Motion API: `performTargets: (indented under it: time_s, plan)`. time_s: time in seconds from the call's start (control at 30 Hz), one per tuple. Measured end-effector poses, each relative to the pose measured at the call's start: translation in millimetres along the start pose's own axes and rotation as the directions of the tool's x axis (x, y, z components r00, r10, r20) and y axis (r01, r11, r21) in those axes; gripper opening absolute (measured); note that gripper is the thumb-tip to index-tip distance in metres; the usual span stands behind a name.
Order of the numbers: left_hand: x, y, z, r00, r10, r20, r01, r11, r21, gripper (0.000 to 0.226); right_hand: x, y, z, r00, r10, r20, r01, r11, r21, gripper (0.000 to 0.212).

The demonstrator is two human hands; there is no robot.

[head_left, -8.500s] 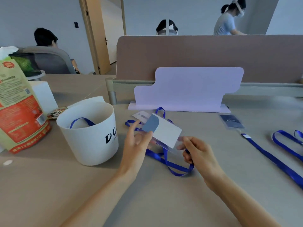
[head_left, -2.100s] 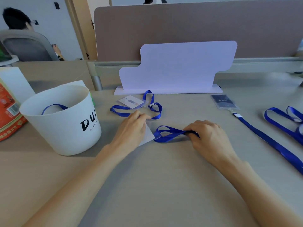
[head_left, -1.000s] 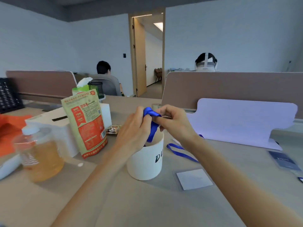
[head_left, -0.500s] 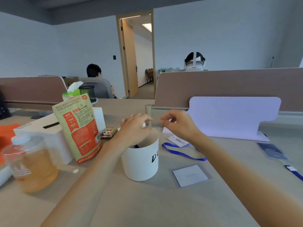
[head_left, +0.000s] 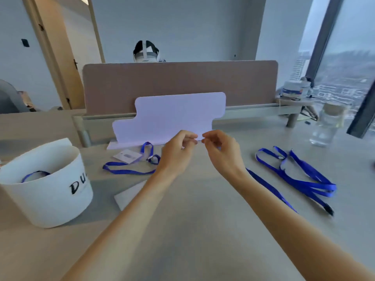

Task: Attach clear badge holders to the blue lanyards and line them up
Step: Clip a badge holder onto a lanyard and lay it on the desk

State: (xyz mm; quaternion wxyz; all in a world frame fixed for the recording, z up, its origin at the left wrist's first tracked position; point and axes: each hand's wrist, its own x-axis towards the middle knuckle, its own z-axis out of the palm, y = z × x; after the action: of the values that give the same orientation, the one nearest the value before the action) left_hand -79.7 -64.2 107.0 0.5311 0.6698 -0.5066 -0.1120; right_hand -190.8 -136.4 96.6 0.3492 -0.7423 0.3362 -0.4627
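Reading on the bucket: black letters "DU" show on the side of the white bucket (head_left: 46, 191) at the left edge of the frame; the rest of the word curves out of sight.
Bucket contents: a lanyard loop (head_left: 34, 175) lies inside, over something pale that I cannot make out.
Flat holder: a clear badge holder (head_left: 129, 194) with a white insert lies on the desk (head_left: 203, 230) just right of the bucket, one corner hidden under the left forearm.
Carded lanyard: left of centre, a blue lanyard (head_left: 127, 170) lies looped beside a white card holder (head_left: 127, 156); its print is too blurred to read.
Board: a lilac board (head_left: 172, 116) stands upright at centre, in front of the brown partition (head_left: 178, 84).
Left hand (head_left: 178, 151): raised at centre before the board's lower edge, fingers curled, thumb and forefinger tips together; I cannot tell whether they pinch anything.
Right hand (head_left: 221, 151): just beside it, fingertips facing the left's across a narrow gap, fingers curled; I cannot tell what it holds, if anything.
Room: both hands hang well apart from the bucket and from the lanyard pile; desk surface shows under both forearms down to the bottom edge.
Straight strap (head_left: 272, 191): blue, running from behind the right wrist toward the lower right.
Lanyard pile (head_left: 304, 177): several blue straps overlap right of centre, a dark clip (head_left: 328, 210) at the lower end.
Bottle (head_left: 326, 126): clear, upright near the right edge.
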Motion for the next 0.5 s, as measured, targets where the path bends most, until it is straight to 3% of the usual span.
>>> performTargets:
  time_s: [0.3, 0.4, 0.5]
  plan:
    - [20, 16, 162, 0.949, 0.04, 0.314, -0.077, 0.991, 0.107, 0.028, 3, 90, -137, 0.974, 0.16, -0.16, -0.197, 0.947, -0.254, 0.026]
    - [32, 13, 206, 0.91, 0.094, 0.403, -0.2, 0.953, 0.228, 0.034, 1, 122, -172, 0.951, 0.253, -0.177, -0.301, 0.886, -0.353, 0.035]
    - [46, 6, 241, 0.852, 0.131, 0.506, -0.346, 0.867, 0.358, 0.045, -2, 152, -197, 0.951, 0.289, -0.112, -0.302, 0.777, -0.552, 0.039]
